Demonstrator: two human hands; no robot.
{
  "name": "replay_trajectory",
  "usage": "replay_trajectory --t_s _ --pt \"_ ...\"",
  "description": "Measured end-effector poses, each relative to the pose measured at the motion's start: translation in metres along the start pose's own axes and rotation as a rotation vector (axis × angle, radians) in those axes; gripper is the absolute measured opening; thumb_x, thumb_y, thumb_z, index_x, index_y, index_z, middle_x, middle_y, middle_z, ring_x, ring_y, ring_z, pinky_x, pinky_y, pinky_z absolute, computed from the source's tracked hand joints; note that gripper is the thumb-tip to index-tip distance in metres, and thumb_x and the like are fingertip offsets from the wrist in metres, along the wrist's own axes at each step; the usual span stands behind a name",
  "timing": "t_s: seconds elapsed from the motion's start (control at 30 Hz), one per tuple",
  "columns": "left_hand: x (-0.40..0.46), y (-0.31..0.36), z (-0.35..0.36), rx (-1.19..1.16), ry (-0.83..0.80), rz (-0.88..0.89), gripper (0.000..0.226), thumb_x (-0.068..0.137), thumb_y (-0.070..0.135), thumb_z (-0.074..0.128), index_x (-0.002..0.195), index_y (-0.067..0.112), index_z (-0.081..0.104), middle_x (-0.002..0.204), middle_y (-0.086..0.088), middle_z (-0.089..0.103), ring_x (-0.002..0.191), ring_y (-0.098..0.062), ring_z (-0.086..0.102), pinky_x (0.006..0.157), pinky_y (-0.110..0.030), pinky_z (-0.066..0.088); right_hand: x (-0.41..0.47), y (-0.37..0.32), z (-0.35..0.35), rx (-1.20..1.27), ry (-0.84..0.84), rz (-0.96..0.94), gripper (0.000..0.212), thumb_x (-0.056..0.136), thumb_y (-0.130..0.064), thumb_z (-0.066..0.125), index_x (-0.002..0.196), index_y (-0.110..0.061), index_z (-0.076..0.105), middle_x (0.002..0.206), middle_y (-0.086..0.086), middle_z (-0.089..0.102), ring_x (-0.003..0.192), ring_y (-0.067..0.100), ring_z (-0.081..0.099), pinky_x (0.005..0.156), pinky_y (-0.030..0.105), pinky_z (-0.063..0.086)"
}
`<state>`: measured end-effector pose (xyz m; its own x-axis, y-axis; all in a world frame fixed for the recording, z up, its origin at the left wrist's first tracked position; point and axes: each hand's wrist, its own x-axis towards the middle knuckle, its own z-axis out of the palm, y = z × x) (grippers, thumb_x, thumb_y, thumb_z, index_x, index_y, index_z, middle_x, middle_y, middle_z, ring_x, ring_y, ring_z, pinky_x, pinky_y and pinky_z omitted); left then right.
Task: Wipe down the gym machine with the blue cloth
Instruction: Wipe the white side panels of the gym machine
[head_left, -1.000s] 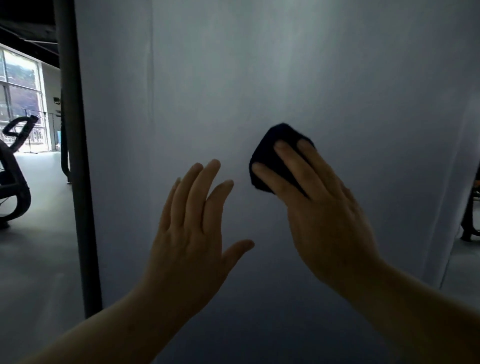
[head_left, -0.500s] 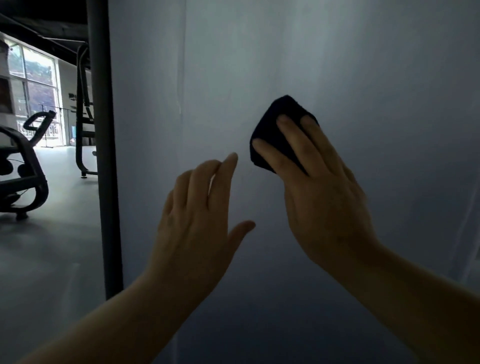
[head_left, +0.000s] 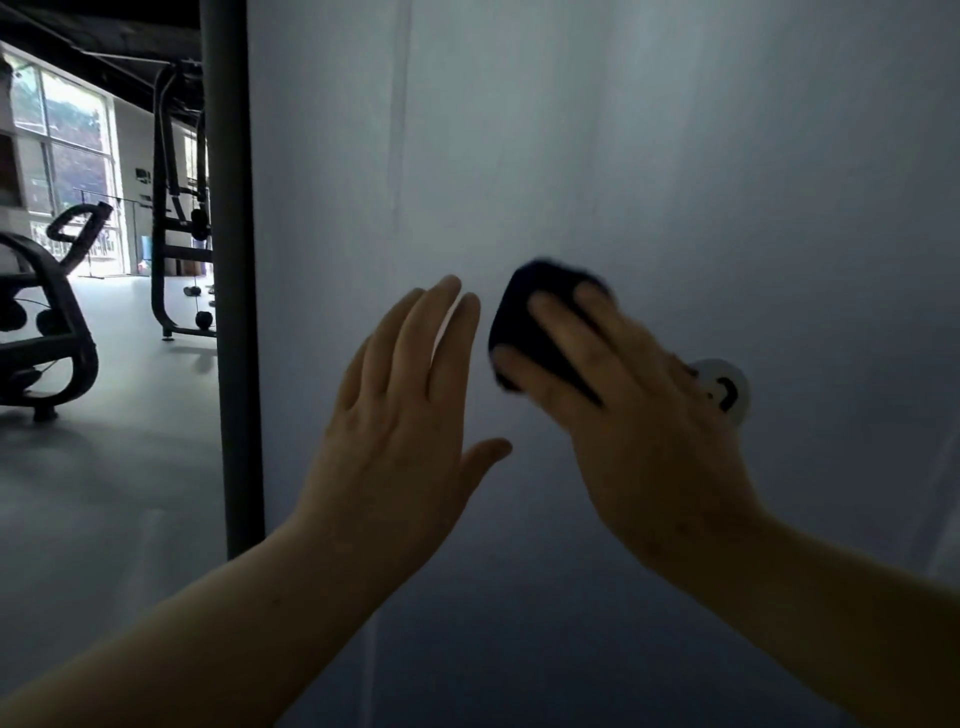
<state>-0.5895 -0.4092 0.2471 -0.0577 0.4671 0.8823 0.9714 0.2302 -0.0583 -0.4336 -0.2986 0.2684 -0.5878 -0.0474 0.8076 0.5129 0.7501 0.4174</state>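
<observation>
**Two hands at a pale gym machine panel, one pressing a dark cloth**

A tall, pale grey-white panel (head_left: 597, 156) fills most of the view — the flat face of the gym machine. The right hand (head_left: 639, 410) presses a folded blue cloth (head_left: 524, 322) flat against the panel, near the middle of the frame. Its fingers (head_left: 558, 332) lie spread over the cloth and pin it to the surface; the cloth looks almost black in this dim light, and both it and the hand are blurred. Just beside the right hand's outer edge, a small round white sticker (head_left: 727, 389) with a dark mark sits on the panel, partly hidden by the hand.

The left hand (head_left: 400, 421) is raised beside the cloth, open and holding nothing — fingers straight and close together, thumb out to the side. Whether its palm touches the panel cannot be told.

At the panel's left edge stands a dark upright post (head_left: 234, 260). Beyond it, across a grey floor (head_left: 104, 467), are an exercise bike (head_left: 47, 332) and a dark frame machine (head_left: 176, 218) near bright windows (head_left: 62, 140).
</observation>
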Motion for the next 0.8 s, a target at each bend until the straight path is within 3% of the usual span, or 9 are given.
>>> replay_trajectory --t_s 0.07,0.17,0.23,0.4,0.5,0.6,0.8 --pt "0.0 0.0 -0.001 0.003 -0.006 0.004 0.095 0.08 0.051 0.066 0.152 0.002 0.026 0.158 -0.015 0.024 0.145 -0.031 0.026 0.118 -0.042 0.023 -0.001 0.005 0.0 -0.008 -0.02 -0.078 0.058 0.093 -0.002 0.038 0.147 -0.023 0.044 0.158 0.006 0.031 0.148 0.028 0.022 0.118 0.043 0.024" --pt "0.005 -0.002 -0.007 -0.025 -0.012 -0.018 0.094 0.079 0.049 0.07 0.151 0.005 0.029 0.156 -0.013 0.028 0.141 -0.03 0.032 0.114 -0.043 0.03 0.025 0.018 -0.012 0.032 0.048 0.101 0.061 0.093 0.005 0.051 0.147 -0.024 0.044 0.16 0.005 0.027 0.149 0.028 0.018 0.115 0.04 0.023" --pt "0.012 -0.002 -0.013 -0.057 -0.002 -0.036 0.094 0.079 0.049 0.069 0.152 0.006 0.027 0.156 -0.012 0.026 0.137 -0.03 0.034 0.109 -0.042 0.034 0.035 0.018 -0.016 0.045 0.079 0.179 0.065 0.092 0.006 0.051 0.148 -0.025 0.04 0.161 0.004 0.023 0.149 0.029 0.017 0.11 0.047 0.031" --pt "0.027 -0.007 -0.021 0.008 0.004 -0.029 0.093 0.076 0.047 0.068 0.15 0.003 0.031 0.157 -0.013 0.026 0.127 -0.032 0.044 0.099 -0.043 0.042 0.032 0.017 -0.007 -0.051 0.066 -0.042 0.061 0.091 0.002 0.037 0.147 -0.019 0.043 0.158 0.009 0.031 0.147 0.03 0.024 0.115 0.04 0.022" --pt "0.03 -0.01 -0.018 0.043 0.006 -0.029 0.093 0.074 0.047 0.072 0.147 0.002 0.034 0.155 -0.015 0.029 0.133 -0.035 0.039 0.106 -0.047 0.036 0.061 0.024 -0.02 -0.031 0.049 0.037 0.064 0.089 0.002 0.048 0.148 -0.023 0.041 0.16 0.006 0.026 0.148 0.029 0.019 0.112 0.037 0.02" --pt "0.028 -0.011 -0.014 0.016 0.02 -0.022 0.092 0.074 0.047 0.07 0.147 0.003 0.035 0.155 -0.018 0.028 0.142 -0.036 0.029 0.112 -0.049 0.029 0.075 0.015 -0.022 0.025 0.055 0.123 0.065 0.09 -0.001 0.046 0.15 -0.026 0.038 0.163 0.003 0.019 0.15 0.028 0.013 0.113 0.046 0.028" --pt "0.027 -0.016 -0.012 -0.076 0.029 -0.052 0.09 0.075 0.051 0.066 0.145 0.004 0.036 0.156 -0.013 0.028 0.142 -0.03 0.03 0.111 -0.043 0.031 0.057 0.013 -0.008 -0.06 0.02 -0.107 0.059 0.09 -0.006 0.028 0.145 -0.016 0.046 0.156 0.013 0.035 0.145 0.034 0.027 0.117 0.044 0.024"
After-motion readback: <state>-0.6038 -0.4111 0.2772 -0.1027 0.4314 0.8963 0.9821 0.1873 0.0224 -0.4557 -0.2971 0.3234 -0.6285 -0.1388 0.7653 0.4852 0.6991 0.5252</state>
